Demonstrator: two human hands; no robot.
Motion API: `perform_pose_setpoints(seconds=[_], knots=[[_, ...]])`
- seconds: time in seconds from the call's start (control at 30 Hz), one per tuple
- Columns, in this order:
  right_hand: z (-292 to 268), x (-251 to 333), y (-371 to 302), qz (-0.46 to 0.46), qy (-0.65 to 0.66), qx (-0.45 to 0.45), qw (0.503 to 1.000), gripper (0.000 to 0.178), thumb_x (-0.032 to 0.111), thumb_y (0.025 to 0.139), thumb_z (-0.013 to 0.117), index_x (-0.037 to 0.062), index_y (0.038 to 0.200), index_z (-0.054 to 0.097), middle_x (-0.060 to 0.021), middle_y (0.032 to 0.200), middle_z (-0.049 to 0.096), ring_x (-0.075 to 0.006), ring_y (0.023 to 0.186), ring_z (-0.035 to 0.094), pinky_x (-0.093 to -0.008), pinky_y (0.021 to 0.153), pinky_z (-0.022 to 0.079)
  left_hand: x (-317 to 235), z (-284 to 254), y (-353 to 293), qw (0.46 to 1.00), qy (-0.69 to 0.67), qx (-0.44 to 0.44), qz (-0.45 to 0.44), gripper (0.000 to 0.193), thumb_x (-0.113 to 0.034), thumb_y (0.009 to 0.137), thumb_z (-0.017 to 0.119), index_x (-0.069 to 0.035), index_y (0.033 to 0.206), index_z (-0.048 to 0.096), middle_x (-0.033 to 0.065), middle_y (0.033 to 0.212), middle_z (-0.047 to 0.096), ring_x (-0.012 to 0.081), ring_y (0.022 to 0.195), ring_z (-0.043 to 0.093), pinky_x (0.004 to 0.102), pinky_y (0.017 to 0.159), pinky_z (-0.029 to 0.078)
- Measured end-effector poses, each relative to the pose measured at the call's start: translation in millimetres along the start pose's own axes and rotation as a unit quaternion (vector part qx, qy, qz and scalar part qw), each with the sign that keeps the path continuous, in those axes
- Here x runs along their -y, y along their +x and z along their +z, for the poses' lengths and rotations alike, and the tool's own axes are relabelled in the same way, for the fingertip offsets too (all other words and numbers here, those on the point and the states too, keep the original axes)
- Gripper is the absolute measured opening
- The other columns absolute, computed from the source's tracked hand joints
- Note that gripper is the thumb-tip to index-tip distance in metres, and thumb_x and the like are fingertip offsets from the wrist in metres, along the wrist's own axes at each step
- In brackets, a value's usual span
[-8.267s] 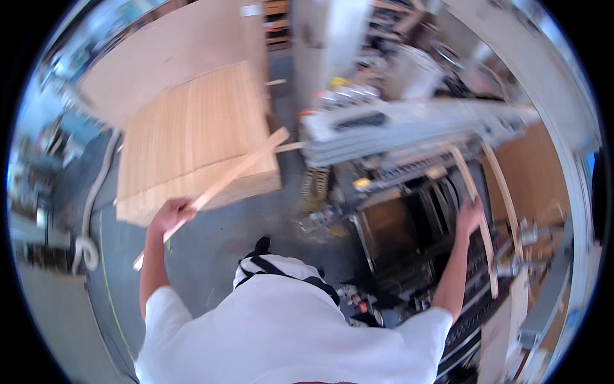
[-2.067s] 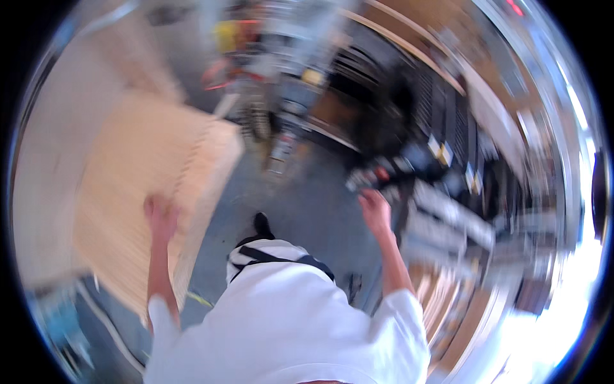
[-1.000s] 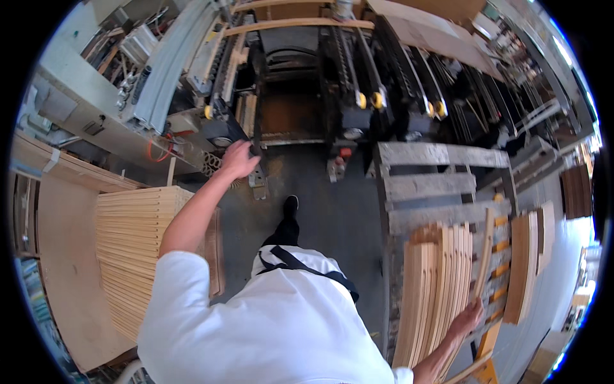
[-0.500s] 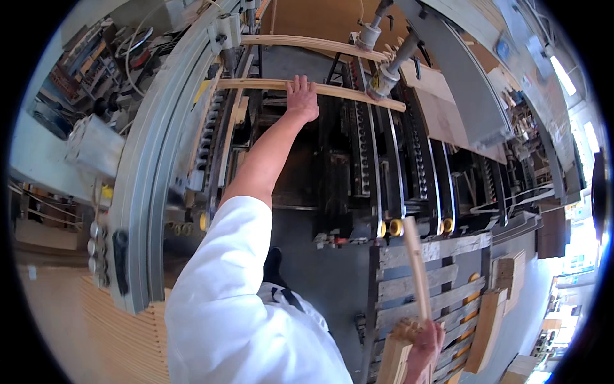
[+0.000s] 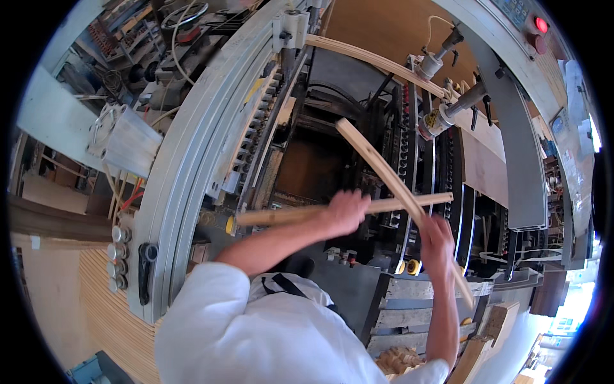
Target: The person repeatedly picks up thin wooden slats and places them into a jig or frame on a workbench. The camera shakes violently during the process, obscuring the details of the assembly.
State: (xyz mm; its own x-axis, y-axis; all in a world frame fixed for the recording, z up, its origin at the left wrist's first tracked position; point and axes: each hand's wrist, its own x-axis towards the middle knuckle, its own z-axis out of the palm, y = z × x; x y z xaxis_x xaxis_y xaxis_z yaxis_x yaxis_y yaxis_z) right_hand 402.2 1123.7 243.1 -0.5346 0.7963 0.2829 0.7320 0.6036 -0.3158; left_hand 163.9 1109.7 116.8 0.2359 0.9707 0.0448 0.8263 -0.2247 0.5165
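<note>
My left hand [image 5: 348,211] is closed around the middle of a long pale wooden strip [image 5: 278,216], which lies nearly level across the view over the machine's near part. In my right hand [image 5: 437,242] is a second wooden strip [image 5: 377,163], held slantwise from upper left to lower right. The two strips cross just left of my right hand; whether they touch I cannot tell. A third wooden strip [image 5: 374,59] spans the machine's far side, its right part by a round clamp [image 5: 430,65]. The nearer clamp [image 5: 436,123] has no strip under it.
Rows of drill spindles [image 5: 252,144] and dark rails run through the machine. A grey beam [image 5: 185,173] bounds it at left. Red buttons [image 5: 540,25] sit upper right. At lower right is a slatted pallet [image 5: 400,318] with wood blocks; stacked wooden strips [image 5: 118,320] fill the lower left.
My left hand has lifted the nearer strip off the machine and drawn it toward me. My right hand has brought its strip up from the pallet to over the machine's right side.
</note>
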Motion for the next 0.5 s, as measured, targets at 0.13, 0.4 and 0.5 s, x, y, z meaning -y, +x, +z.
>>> perform_pose_setpoints(seconds=[0.13,0.4,0.5], knots=[[72.3,-28.3,108.0,-0.114,0.022,0.005,0.993,0.031,-0.002,0.085,0.056,0.0038,0.114,0.062,-0.0162,0.109,0.062,-0.037,0.101,0.058,-0.0456,0.086,0.049,-47.4,18.8,-69.9,0.996,-0.053,0.065,-0.038,0.029,-0.018,0.084,0.068,-0.001,0.105,0.057,0.0174,0.1,0.059,0.0355,0.092,0.061,0.0493,0.079,0.048],[199.7,-41.8,245.2,-0.185,-0.032,-0.026,0.982,0.032,0.008,0.083,0.061,0.0147,0.113,0.064,-0.0097,0.104,0.064,-0.0323,0.1,0.062,-0.0449,0.083,0.052,-71.1,-9.7,-171.9,0.981,-0.009,0.074,-0.18,0.029,-0.019,0.083,0.068,-0.007,0.107,0.059,0.0128,0.105,0.059,0.0334,0.102,0.057,0.0459,0.088,0.044],[211.7,-59.4,271.4,-0.129,-0.104,-0.03,0.986,0.031,0.019,0.085,0.062,0.0182,0.116,0.061,-0.0087,0.102,0.066,-0.0325,0.094,0.065,-0.0458,0.08,0.052,-77.7,-18.4,-215.6,0.97,-0.005,0.007,-0.242,0.031,-0.018,0.082,0.069,-0.009,0.11,0.06,0.0106,0.105,0.059,0.0312,0.103,0.057,0.0452,0.089,0.043]])
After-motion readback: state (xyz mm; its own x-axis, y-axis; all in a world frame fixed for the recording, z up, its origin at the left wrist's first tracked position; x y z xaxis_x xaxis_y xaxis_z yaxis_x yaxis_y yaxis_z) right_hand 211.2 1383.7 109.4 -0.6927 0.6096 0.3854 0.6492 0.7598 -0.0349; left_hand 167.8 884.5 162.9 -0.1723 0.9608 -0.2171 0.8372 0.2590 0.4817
